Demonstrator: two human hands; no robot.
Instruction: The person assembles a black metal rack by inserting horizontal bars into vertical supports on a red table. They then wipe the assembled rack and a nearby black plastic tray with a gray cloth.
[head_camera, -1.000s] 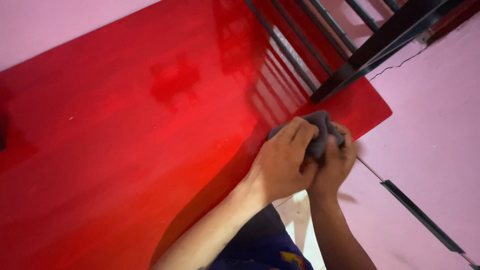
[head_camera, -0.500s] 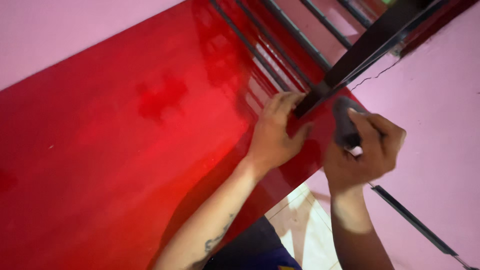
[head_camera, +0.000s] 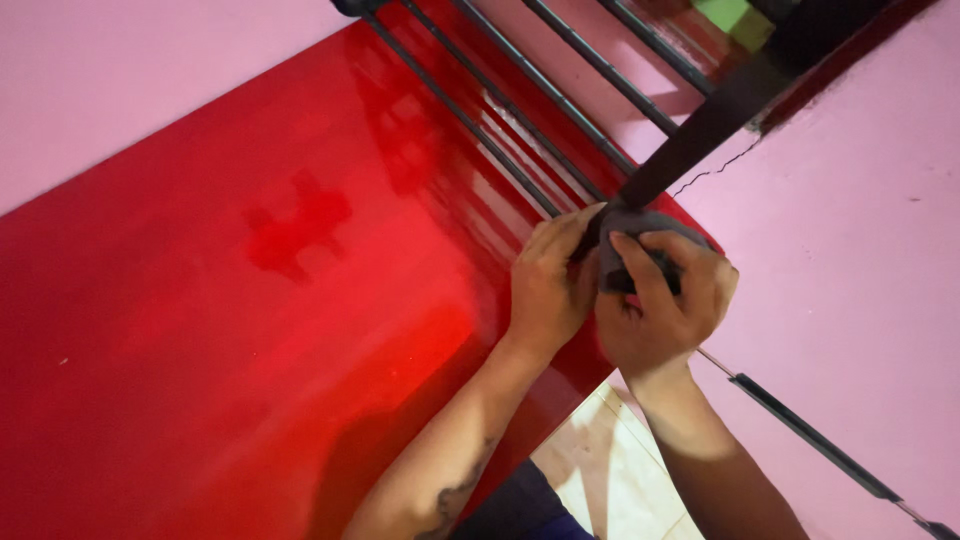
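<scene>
grey cloth (head_camera: 632, 232) bunched in right hand (head_camera: 660, 310) grip, left hand (head_camera: 545, 290) pressing beside, on red surface (head_camera: 250, 300)
</scene>
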